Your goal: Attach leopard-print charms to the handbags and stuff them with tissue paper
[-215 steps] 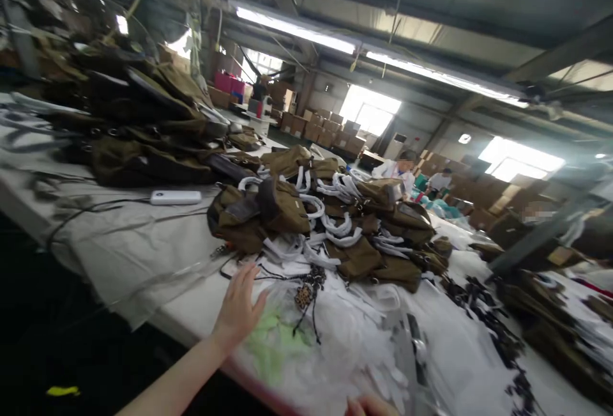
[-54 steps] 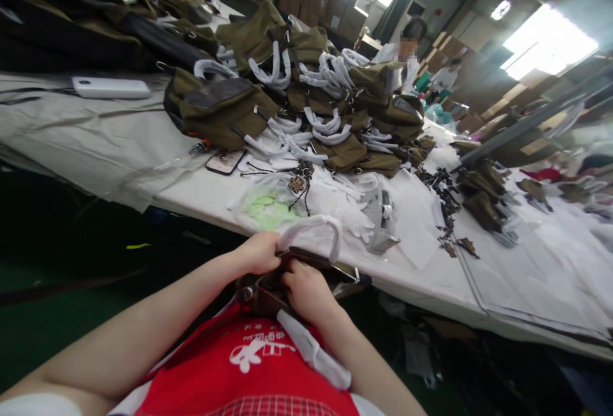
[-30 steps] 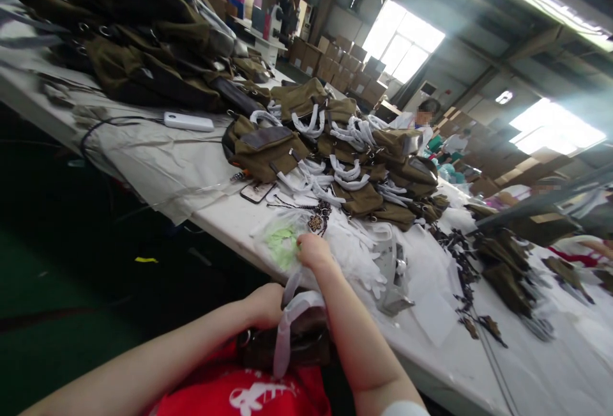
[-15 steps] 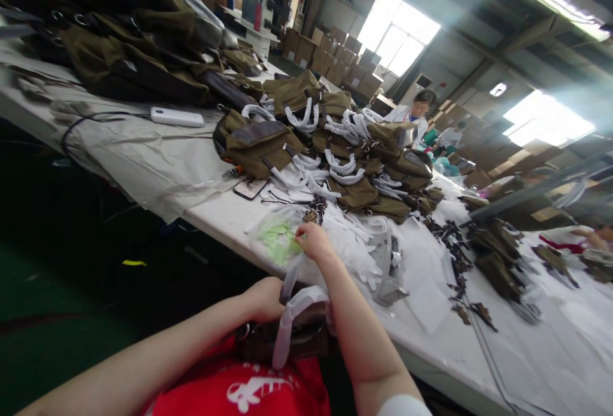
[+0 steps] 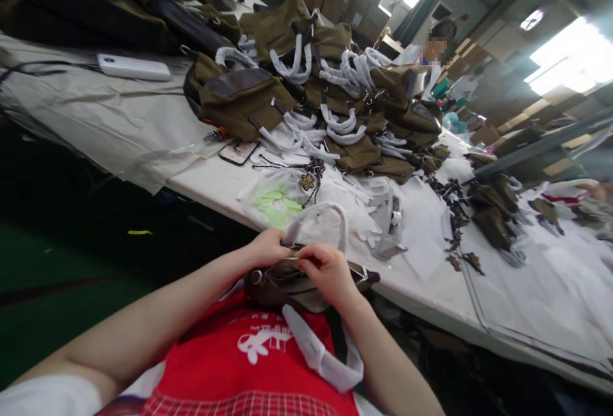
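Observation:
An olive-brown handbag [image 5: 282, 285] rests against my red apron at the table's edge, its top facing up. One of its handles [image 5: 342, 218], wrapped in white, stands up on the far side; the other wrapped handle [image 5: 318, 355] hangs down over the apron. My left hand [image 5: 269, 248] is closed on the bag's far top edge. Over the bag's opening, my right hand [image 5: 329, 269] pinches a thin yellowish slip [image 5: 291, 258] whose end reaches my left fingers. Beyond the bag, light green slips [image 5: 276, 205] lie in clear plastic on the table.
Several olive bags with wrapped handles [image 5: 342, 123] are heaped across the white table [image 5: 218, 189]. A phone [image 5: 238, 152], a white power bank [image 5: 134, 67], dark cords with a patterned charm [image 5: 307, 181] and a grey metal piece [image 5: 390, 224] lie around. Another person [image 5: 433, 58] is behind the heap.
My right hand has come back from the green slips to the bag's opening, with a thin slip in its fingers. The near handle has dropped over my apron, and the view has tipped downward.

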Demonstrator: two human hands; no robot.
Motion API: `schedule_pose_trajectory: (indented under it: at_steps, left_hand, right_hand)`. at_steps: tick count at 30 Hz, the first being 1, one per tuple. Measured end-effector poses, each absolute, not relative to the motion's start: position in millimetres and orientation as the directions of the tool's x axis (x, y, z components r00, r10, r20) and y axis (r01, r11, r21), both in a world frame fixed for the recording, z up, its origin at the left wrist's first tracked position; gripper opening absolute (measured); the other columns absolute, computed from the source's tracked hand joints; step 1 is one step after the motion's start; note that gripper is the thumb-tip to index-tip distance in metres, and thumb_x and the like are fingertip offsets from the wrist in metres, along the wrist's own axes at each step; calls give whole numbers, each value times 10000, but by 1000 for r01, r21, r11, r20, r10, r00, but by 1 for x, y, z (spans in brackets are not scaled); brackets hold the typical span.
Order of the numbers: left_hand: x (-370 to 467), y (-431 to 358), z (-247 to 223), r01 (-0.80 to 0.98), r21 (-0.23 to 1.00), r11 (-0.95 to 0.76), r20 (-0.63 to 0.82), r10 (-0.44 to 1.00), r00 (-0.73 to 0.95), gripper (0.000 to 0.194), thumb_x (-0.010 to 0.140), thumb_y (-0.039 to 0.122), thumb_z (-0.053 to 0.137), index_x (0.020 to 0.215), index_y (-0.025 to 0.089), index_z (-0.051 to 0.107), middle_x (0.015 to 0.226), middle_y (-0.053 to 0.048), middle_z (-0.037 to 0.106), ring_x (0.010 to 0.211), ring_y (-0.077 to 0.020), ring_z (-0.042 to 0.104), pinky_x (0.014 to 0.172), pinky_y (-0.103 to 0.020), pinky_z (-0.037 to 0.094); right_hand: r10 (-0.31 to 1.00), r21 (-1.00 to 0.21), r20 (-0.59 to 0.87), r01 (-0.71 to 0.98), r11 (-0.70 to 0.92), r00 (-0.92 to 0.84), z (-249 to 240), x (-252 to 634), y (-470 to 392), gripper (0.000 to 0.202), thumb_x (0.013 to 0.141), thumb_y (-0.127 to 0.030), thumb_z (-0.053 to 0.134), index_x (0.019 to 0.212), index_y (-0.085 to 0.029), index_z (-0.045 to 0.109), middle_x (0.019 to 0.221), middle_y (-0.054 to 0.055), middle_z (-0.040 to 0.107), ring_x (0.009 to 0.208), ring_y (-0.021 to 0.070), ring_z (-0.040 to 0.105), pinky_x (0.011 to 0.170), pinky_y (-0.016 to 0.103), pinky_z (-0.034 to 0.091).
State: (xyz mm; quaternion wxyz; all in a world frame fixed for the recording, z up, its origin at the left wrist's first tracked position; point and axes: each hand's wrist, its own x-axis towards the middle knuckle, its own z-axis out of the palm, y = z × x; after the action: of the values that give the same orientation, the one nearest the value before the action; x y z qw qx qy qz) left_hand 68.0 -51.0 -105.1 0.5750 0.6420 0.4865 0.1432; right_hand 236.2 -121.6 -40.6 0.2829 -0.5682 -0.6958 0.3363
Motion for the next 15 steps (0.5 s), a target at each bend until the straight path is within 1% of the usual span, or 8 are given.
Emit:
schedule_pose_trajectory:
  at_steps: [2, 3, 6, 8, 10, 12, 13, 15]
  left_hand:
    - [73, -50, -105, 488, 865, 116, -379, 790, 482, 380, 618, 514, 671, 626, 134, 689, 539, 18, 567, 599, -181, 544, 531, -235, 375]
    - [76, -51, -105, 496, 861, 111, -378, 793, 479, 380, 626, 512, 662, 623, 133, 688, 535, 14, 570, 596, -182, 547, 529, -237, 374]
    - [83, -54, -102, 524, 848, 77, -366, 800, 475, 374, 648, 510, 640, 608, 140, 680, 532, 1, 585, 587, -187, 553, 522, -245, 366]
    - [88, -55, -99, 538, 841, 52, -354, 805, 476, 354, 653, 495, 636, 616, 147, 687, 546, -13, 611, 597, -199, 568, 527, -254, 368]
    - [90, -55, -97, 546, 838, 29, -340, 809, 480, 338, 658, 481, 633, 619, 152, 695, 568, -27, 637, 620, -213, 588, 534, -259, 370]
    - [91, -55, -96, 546, 838, 10, -328, 808, 489, 335, 671, 477, 622, 614, 156, 698, 576, -29, 646, 631, -216, 598, 533, -257, 367]
    - [91, -54, -95, 547, 837, 7, -326, 809, 488, 334, 678, 475, 615, 611, 158, 697, 570, -24, 642, 628, -212, 598, 530, -254, 364]
    - [90, -51, -94, 546, 837, 14, -331, 808, 487, 330, 679, 472, 613, 613, 159, 698, 559, -13, 632, 623, -209, 598, 528, -248, 363]
  right_hand:
    - [965, -642, -60, 750, 160, -257, -60, 239, -134, 160, 860, -158, 576, 893, -224, 719, 919, 16, 724, 884, 152, 657, 846, 251, 486]
    - [953, -569, -106, 803, 176, -283, -68, 241, -137, 193, 881, -148, 551, 930, -230, 719, 960, 18, 723, 918, 150, 654, 867, 246, 475]
    - [917, -358, -224, 903, 237, -329, -85, 239, -138, 232, 923, -152, 500, 992, -223, 710, 992, 41, 716, 922, 160, 656, 844, 243, 470]
    - [901, -254, -277, 930, 266, -334, -90, 234, -136, 237, 934, -164, 485, 1004, -207, 707, 979, 66, 712, 891, 181, 659, 806, 261, 477]
    - [891, -195, -321, 943, 270, -321, -91, 227, -135, 253, 934, -155, 472, 1015, -186, 709, 996, 93, 707, 877, 203, 661, 775, 281, 486]
    - [886, -167, -351, 951, 258, -302, -89, 223, -135, 278, 929, -131, 453, 1028, -161, 711, 1039, 120, 697, 890, 219, 661, 764, 295, 494]
    - [886, -181, -347, 949, 257, -306, -87, 223, -136, 288, 926, -124, 447, 1042, -157, 708, 1064, 125, 691, 908, 220, 658, 775, 295, 495]
    - [905, -270, -289, 934, 236, -312, -81, 228, -139, 293, 929, -134, 447, 1082, -177, 693, 1099, 107, 686, 965, 208, 648, 832, 285, 487]
